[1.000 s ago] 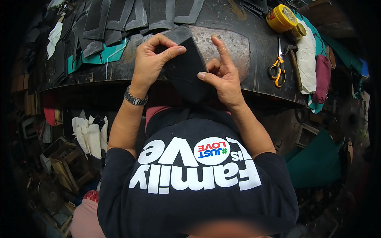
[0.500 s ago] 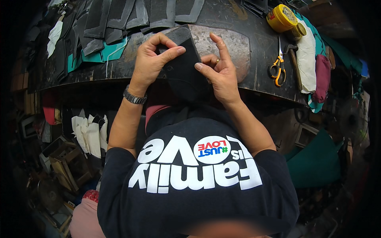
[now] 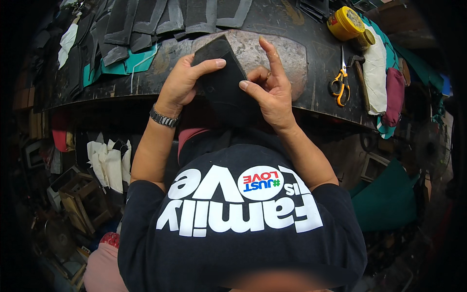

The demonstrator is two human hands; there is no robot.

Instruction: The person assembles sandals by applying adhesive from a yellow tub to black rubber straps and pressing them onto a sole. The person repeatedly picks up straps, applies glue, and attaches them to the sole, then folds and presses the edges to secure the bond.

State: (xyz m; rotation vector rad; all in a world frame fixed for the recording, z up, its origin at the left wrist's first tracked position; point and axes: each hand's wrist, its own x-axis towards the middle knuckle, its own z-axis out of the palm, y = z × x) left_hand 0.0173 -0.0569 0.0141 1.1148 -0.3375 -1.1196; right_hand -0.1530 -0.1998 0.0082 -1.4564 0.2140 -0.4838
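A flat black sheet piece (image 3: 221, 82), leather-like with straight edges, is held up at the near edge of the bench, tilted. Its lower part blends into the dark below, and I cannot tell its exact material. My left hand (image 3: 182, 82) is closed on its left side, the thumb on top and the fingers hidden underneath; a metal watch is on that wrist. On the right edge, my right hand (image 3: 275, 92) pinches the piece between the thumb and bent fingers, while its index finger points up and away. Behind the piece lies a smooth stone slab (image 3: 294, 63).
Several black pieces with grey borders (image 3: 143, 19) lie along the far left, over green material (image 3: 138, 63). To the right are orange-handled scissors (image 3: 342, 82), a hammer (image 3: 361, 78), a yellow tub (image 3: 344, 23), a white cloth roll (image 3: 375, 73) and a maroon roll (image 3: 395, 95).
My left fingers have gone from a pinch near the top of the piece to underneath it, with the thumb laid flat on top. The right hand has barely moved.
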